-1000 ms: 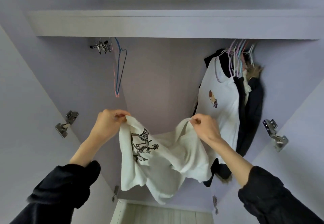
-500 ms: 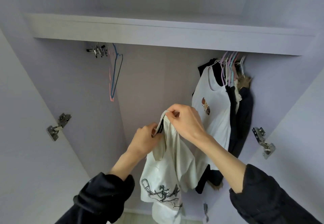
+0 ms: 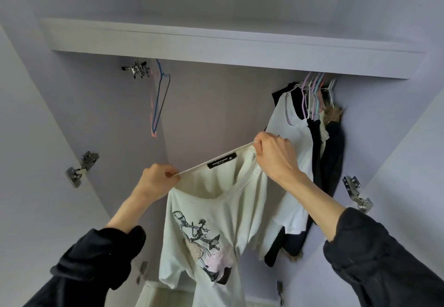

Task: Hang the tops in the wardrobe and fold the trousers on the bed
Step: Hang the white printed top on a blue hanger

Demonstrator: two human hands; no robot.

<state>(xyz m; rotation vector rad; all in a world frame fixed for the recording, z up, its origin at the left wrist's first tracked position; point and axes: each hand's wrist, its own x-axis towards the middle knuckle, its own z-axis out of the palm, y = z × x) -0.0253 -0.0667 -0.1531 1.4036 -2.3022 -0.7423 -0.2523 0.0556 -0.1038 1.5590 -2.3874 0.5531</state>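
i am holding a pale cream cotton t-shirt with a grey, black and pink printed figure on its chest (image 3: 206, 242) up inside the open lilac wardrobe (image 3: 216, 105), below its white shelf (image 3: 216, 42). my left hand (image 3: 157, 179) pinches one end of the neckband and my right hand (image 3: 276, 155) pinches the other, higher end, so the collar is drawn taut in a slanted line with the black woven label (image 3: 222, 160) facing me. to do this step well, i judge i should keep the neck open, free one hand and reach for the empty blue and pink wire hangers (image 3: 158, 100) hanging at the upper left, then feed one through the neck. the shirt hangs limp and creased, print outward, its hem out of view below. white and dark clothes (image 3: 310, 162) hang at the right, behind my right hand.
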